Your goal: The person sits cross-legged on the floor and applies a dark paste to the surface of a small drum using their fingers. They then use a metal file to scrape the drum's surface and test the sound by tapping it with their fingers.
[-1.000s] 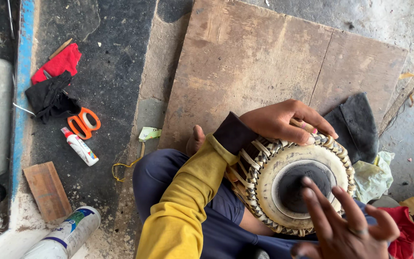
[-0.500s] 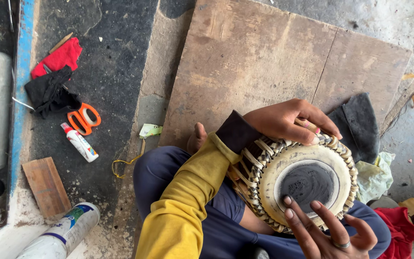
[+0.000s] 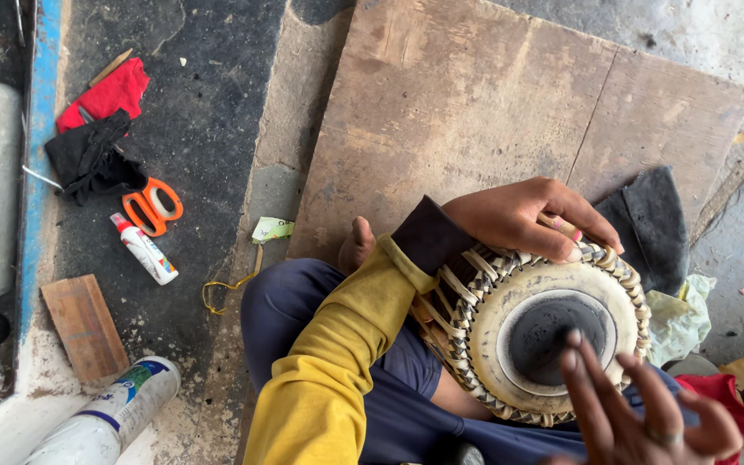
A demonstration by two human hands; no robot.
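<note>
Sitting on the floor with a small hand drum (image 3: 553, 336) resting in my lap at the lower right of the frame, I have it tipped so its pale round skin with the dark centre patch faces up at me. My left hand (image 3: 531, 217) lies over the upper rim of the drum, fingers curled down around the braided edge and the lacing, gripping it; my yellow sleeve (image 3: 337, 370) with its dark cuff runs up from the bottom centre to that wrist. My right hand (image 3: 647, 409) sits at the bottom right corner, spread wide and flat, holding nothing, its fingertips (image 3: 572, 337) over the lower edge of the dark patch; I cannot tell whether they touch the skin. A ring shows on one finger.

Behind the drum a worn wooden board (image 3: 492, 112) fills the upper middle of the frame, and a dark cloth (image 3: 652, 224) lies on it just right of my left hand. Pale crumpled plastic (image 3: 678, 314) sits beside the drum at the right edge. Well away at the upper left lie a red cloth (image 3: 105, 93), a black cloth (image 3: 88, 159), orange-handled scissors (image 3: 152, 207) and a small glue tube (image 3: 144, 250). A wood block (image 3: 85, 327) and a white cylindrical container (image 3: 105, 418) lie at the lower left.
</note>
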